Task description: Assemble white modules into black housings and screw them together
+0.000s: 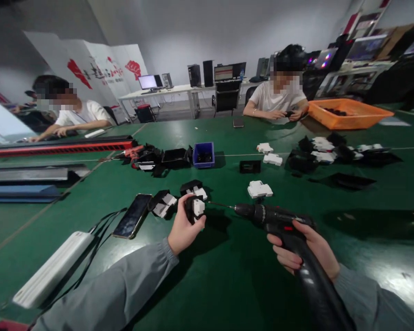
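Note:
My left hand is closed around a black and white plastic housing, held just above the green table. In my right hand is a black cordless drill, gripped by its handle. Its long thin bit points left, and the tip is close to the housing; whether they touch I cannot tell. Behind my left hand lie similar black and white housings. Beyond the drill's chuck sits a white module, with a black frame farther back.
A phone and a white power strip with cords lie left. Farther back are a blue bin, a red and black drill, and piled parts. Two people sit across the table near an orange basket.

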